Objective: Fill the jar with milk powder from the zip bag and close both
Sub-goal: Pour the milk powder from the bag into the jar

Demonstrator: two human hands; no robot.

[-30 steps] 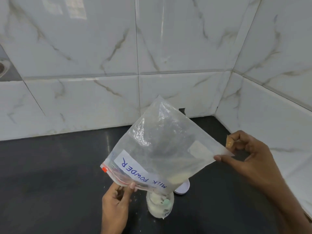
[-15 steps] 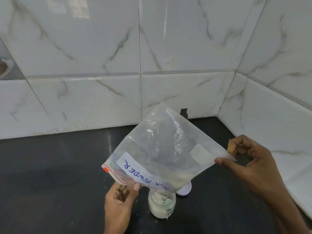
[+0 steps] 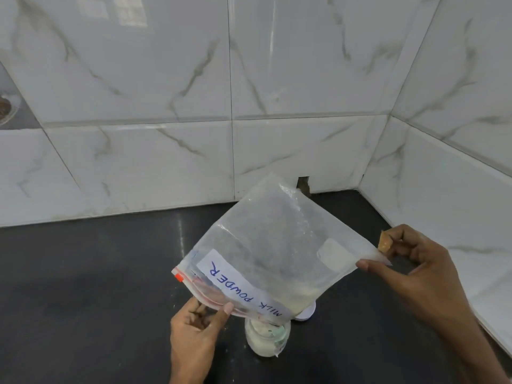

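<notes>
A clear zip bag (image 3: pixel 277 245) labelled MILK POWDER hangs upside down and tilted, its red zip mouth low over a small jar (image 3: pixel 267 340). The jar stands on the black counter and holds white powder. A little pale powder sits in the bag's lowest corner, right above the jar mouth. My left hand (image 3: pixel 194 333) pinches the zip edge just left of the jar. My right hand (image 3: pixel 415 275) pinches the bag's raised bottom corner between thumb and forefinger. A white lid (image 3: pixel 306 311) lies on the counter behind the jar, mostly hidden by the bag.
The black counter (image 3: pixel 97 286) runs into a corner of white marble-tiled walls (image 3: pixel 166 92) at the back and right. A small dark notch (image 3: pixel 302 184) breaks the tile base behind the bag. A dish edge (image 3: pixel 7 106) shows at far left.
The bag's raised end has dropped slightly and my right hand moved down a little. Both hands keep the same hold over the jar.
</notes>
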